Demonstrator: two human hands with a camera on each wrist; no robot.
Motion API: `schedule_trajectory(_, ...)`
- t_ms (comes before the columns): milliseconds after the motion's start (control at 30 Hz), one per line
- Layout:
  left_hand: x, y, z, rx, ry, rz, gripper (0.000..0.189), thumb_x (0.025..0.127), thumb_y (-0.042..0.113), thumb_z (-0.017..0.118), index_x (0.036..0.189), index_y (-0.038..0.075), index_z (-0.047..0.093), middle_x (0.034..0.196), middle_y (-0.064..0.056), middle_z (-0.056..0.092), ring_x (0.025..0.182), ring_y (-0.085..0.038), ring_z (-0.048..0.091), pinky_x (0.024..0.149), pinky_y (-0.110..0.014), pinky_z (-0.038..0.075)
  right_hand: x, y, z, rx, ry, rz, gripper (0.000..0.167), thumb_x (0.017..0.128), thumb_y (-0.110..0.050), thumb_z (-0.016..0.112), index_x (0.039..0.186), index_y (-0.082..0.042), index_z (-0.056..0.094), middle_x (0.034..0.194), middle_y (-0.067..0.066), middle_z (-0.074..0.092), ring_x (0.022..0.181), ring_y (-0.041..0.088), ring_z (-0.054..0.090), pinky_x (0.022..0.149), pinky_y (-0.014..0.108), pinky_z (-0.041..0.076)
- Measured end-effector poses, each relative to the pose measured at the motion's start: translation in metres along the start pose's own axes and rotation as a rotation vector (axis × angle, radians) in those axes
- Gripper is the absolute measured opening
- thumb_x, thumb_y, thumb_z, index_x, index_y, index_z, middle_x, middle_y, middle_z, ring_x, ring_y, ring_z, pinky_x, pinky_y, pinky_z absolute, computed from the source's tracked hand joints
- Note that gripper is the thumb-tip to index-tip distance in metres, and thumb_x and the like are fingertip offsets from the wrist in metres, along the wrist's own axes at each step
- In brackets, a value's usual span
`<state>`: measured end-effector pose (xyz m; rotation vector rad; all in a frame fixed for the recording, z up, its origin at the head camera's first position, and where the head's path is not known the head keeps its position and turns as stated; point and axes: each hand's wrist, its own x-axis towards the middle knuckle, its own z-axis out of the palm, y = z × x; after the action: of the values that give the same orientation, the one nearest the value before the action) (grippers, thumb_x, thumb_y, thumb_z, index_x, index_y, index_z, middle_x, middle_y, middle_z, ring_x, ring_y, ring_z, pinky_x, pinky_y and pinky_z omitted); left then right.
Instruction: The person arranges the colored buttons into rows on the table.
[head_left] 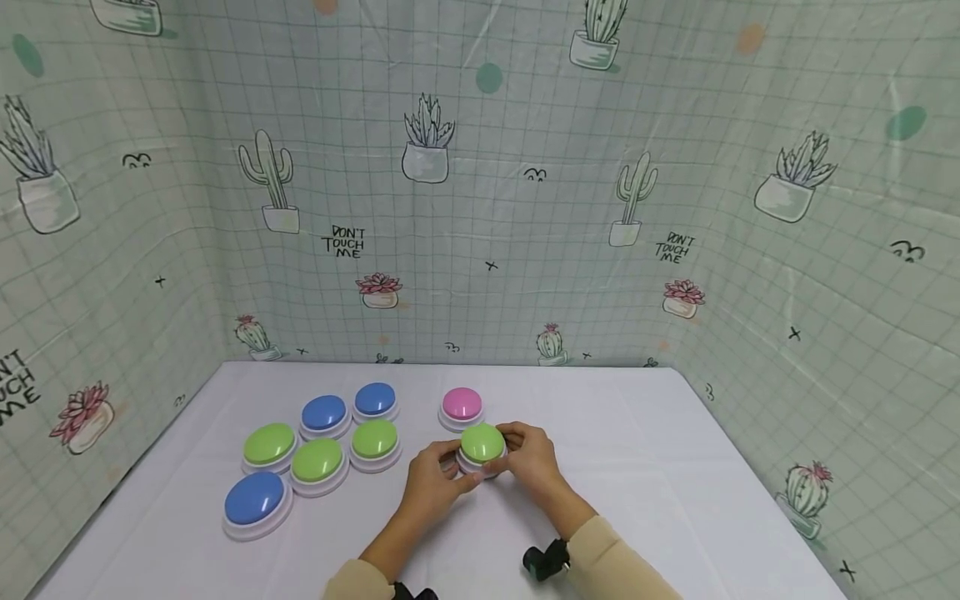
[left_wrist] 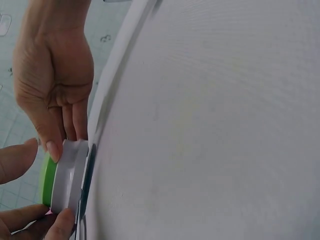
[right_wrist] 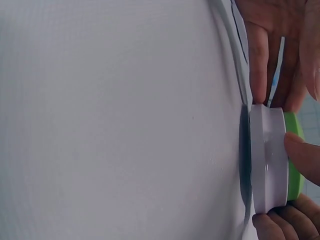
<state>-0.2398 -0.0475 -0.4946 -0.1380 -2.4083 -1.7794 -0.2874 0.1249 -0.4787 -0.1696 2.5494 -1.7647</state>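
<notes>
Both hands are at one green push button with a round white base, near the middle of the white table. My left hand holds its left side, fingers along the base and thumb by the front edge. On the other side my right hand grips it between thumb and fingers. In the right wrist view the right thumb lies on the seam between green cap and white base. Close behind stands a pink push button. The left wrist view shows the base close over the tabletop.
Several more push buttons stand to the left: a large blue one in front, two blue ones at the back, green ones between. Cactus-print cloth walls enclose the white table at the back and sides.
</notes>
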Motion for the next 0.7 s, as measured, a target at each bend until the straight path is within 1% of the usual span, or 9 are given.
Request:
schedule_trajectory(100,0.003,0.001,0.007,-0.016,-0.012,-0.006,0.064,0.082,0.000,0.088,0.136,-0.017,0.057,0.135,-0.035,0.060,0.130,-0.047,0.059,0.099,-0.032,0.058,0.003,0.002,-0.004,-0.004,0.020,0.013,0.066,0.068,0.010,0.090,0.129,0.008,0.066,0.131,0.025,0.069,0.129,0.041,0.063,0.112,0.052,0.049)
schedule_trajectory(333,0.007,0.002,0.018,-0.037,-0.046,0.010,0.066,0.084,-0.002,0.086,0.139,-0.018,0.053,0.141,-0.037,0.055,0.136,-0.050,0.053,0.109,-0.043,0.050,0.008,0.009,-0.010,-0.021,0.048,0.032,0.066,0.069,0.009,0.090,0.130,0.009,0.066,0.131,0.025,0.069,0.129,0.040,0.063,0.111,0.051,0.051)
schedule_trajectory(400,0.009,0.003,0.020,-0.044,-0.047,0.025,0.065,0.084,-0.003,0.085,0.139,-0.019,0.053,0.140,-0.036,0.054,0.136,-0.051,0.052,0.110,-0.045,0.049,0.010,0.010,-0.011,-0.017,0.056,0.034,0.066,0.069,0.009,0.090,0.130,0.010,0.066,0.131,0.026,0.069,0.129,0.041,0.063,0.111,0.051,0.051)
schedule_trajectory(533,0.013,0.003,0.024,-0.050,-0.043,0.031,0.065,0.084,-0.004,0.083,0.139,-0.019,0.053,0.138,-0.033,0.054,0.137,-0.051,0.051,0.112,-0.046,0.047,0.013,0.012,-0.014,-0.021,0.075,0.038,0.066,0.068,0.009,0.090,0.130,0.010,0.066,0.131,0.027,0.068,0.129,0.042,0.063,0.111,0.051,0.050)
schedule_trajectory(700,0.018,0.003,0.030,-0.027,-0.037,0.036,0.067,0.081,-0.005,0.084,0.139,-0.021,0.053,0.135,-0.032,0.053,0.136,-0.051,0.052,0.113,-0.048,0.046,0.016,0.014,-0.017,-0.037,0.101,0.049,0.065,0.069,0.009,0.090,0.130,0.009,0.066,0.132,0.026,0.068,0.129,0.041,0.063,0.112,0.050,0.050)
